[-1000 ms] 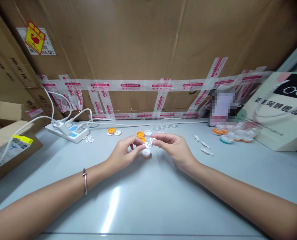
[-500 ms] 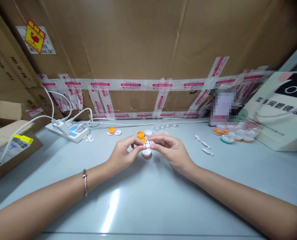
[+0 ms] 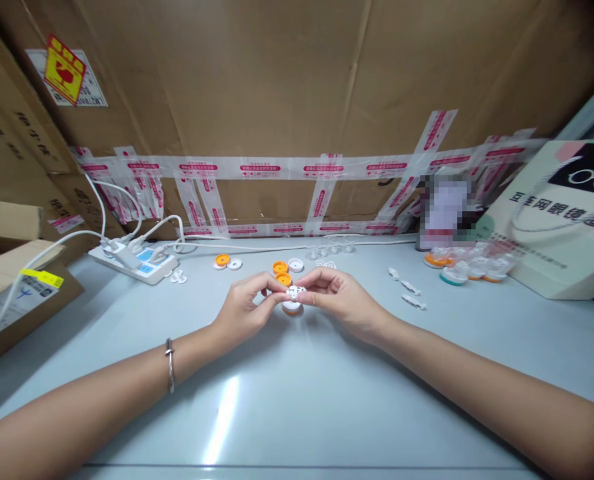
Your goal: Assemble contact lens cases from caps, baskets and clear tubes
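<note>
My left hand [image 3: 245,308] and my right hand [image 3: 341,299] meet over the middle of the grey table [image 3: 297,400]. Both pinch a small white plastic piece [image 3: 294,292] with holes between thumb and fingertips. Just beneath it a white round cap [image 3: 291,306] lies on the table. Two orange round caps [image 3: 281,273] and a white one [image 3: 295,265] lie just behind my fingers. A metal bangle [image 3: 169,363] is on my left wrist.
A white power strip [image 3: 137,260] with cables sits at the back left beside cardboard boxes [image 3: 11,293]. An orange and a white cap [image 3: 227,262] lie nearby. Small white pieces [image 3: 407,293], several clear cases [image 3: 469,267] and a printed box [image 3: 557,220] are on the right.
My right hand has moved left toward my left hand, folding the white piece into a tighter pinch. Both hands have sunk slightly toward the cap on the table.
</note>
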`<state>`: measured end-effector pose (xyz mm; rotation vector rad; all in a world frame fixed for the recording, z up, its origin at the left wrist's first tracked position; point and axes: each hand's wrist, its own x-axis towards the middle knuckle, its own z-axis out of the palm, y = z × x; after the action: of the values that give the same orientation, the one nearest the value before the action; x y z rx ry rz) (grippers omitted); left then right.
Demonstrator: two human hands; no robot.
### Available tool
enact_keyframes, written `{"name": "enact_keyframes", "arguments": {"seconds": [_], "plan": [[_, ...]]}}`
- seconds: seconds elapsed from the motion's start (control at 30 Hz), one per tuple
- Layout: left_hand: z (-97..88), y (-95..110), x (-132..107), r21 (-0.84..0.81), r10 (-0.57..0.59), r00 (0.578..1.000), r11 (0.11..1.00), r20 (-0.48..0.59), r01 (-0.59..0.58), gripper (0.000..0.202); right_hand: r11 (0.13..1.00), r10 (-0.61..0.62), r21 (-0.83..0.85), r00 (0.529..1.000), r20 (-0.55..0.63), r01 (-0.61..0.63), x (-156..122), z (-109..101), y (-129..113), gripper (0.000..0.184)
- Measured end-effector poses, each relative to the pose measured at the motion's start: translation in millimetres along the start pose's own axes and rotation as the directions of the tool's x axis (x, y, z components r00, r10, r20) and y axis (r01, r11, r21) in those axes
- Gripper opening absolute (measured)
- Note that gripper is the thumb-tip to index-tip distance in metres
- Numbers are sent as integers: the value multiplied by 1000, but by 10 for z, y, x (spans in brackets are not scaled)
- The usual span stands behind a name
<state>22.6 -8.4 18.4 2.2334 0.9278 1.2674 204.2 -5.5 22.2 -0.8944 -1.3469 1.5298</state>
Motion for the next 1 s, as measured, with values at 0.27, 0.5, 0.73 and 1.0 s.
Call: {"name": "enact_keyframes", "arguments": {"seconds": [0.27,0.5,0.73,1.0], "plan": [[12,-54,6,13,83,995,996,59,-84,8,994,64,86,997,32,-67,-14,2,-4,38],[-22,-81,47,141,-129,974,985,187,104,22,988,-56,-147,995,-81,43,86,-119,-1,29],[56,-149,34,255,-229,932,954,282,157,26,943,-130,-316,990,-47,109,184,-212,111,13],[129,-184,63,201,-220,940,965,260,170,18,835,-265,-491,963,36,248,219,-199,235,12]]}}
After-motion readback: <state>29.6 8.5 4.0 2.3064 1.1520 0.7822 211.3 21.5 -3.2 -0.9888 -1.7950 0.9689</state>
